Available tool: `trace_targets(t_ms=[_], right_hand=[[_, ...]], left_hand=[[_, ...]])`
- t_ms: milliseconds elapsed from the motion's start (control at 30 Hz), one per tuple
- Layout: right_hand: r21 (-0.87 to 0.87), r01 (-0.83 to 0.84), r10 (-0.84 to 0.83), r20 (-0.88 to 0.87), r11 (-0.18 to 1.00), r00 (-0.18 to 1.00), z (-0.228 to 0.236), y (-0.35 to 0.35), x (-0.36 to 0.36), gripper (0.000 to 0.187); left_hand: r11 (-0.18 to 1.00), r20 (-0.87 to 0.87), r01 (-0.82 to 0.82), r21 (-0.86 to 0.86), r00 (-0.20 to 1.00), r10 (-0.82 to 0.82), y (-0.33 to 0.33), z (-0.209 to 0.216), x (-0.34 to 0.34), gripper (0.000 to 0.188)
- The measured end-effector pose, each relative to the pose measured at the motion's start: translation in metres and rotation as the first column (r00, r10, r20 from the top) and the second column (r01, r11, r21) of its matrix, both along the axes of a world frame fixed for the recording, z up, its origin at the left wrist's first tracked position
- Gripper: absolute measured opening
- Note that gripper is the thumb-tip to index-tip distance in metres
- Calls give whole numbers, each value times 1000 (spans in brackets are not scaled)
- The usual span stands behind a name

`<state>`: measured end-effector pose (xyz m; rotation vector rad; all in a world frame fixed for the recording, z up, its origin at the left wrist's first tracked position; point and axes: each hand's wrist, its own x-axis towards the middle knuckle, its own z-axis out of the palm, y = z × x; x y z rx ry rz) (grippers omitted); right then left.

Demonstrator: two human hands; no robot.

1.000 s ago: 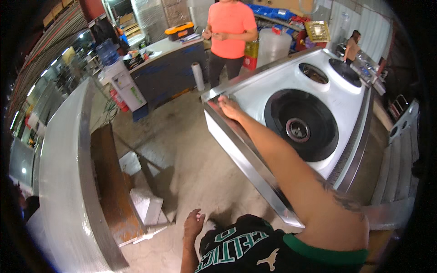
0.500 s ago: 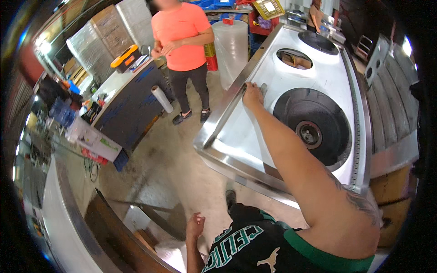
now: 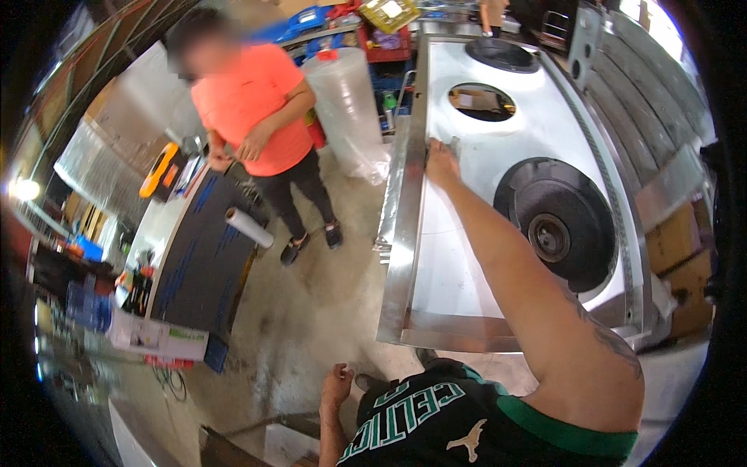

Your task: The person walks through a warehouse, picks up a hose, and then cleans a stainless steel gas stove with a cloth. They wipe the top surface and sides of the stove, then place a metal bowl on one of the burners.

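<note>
My right arm reaches out over a large steel-edged metal unit with a shiny pale top (image 3: 459, 257). At its left inside edge, my right hand (image 3: 443, 165) presses down, fingers closed on a small greyish piece (image 3: 455, 143) too unclear to name. Right of that forearm sits a big black round part with a ringed hub (image 3: 550, 237). Beyond the hand is a round opening (image 3: 482, 102) with brown material visible through it, and a second black round part (image 3: 502, 54) lies at the far end. Low beside my body hangs my left hand (image 3: 336, 384), loosely curled, apparently with nothing in it.
A person in an orange shirt (image 3: 253, 109) stands left of the unit, hands together at the waist. Behind them are a large plastic-wrapped roll (image 3: 346, 113) and a dark-sided workbench (image 3: 191, 257). Grey slatted metal panels (image 3: 646, 101) and cardboard boxes (image 3: 677, 237) line the right side.
My view has turned, so the unit stands straighter and the orange-shirted person appears farther left. My right hand remains at the unit's left inside edge; my left hand still hangs low.
</note>
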<state>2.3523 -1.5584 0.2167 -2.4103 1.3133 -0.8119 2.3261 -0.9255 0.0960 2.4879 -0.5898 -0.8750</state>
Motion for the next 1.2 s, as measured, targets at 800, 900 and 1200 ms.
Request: trace_targets(t_ms=[800,900,1200], right_hand=[[137,174,-52,-624,975,780,77,338,-179,30],[249,98,37,-487,964,873,65,326,-167,50],[57,128,-100,-346,990,933,2,181,-99,64]], left_hand=[[702,-48,709,63,705,-708,-41,-37,250,50],[706,-67,706,-45,703,-708,-45,-39,249,53],[735,-177,669,110,741,-648,-54,-55,264,58]])
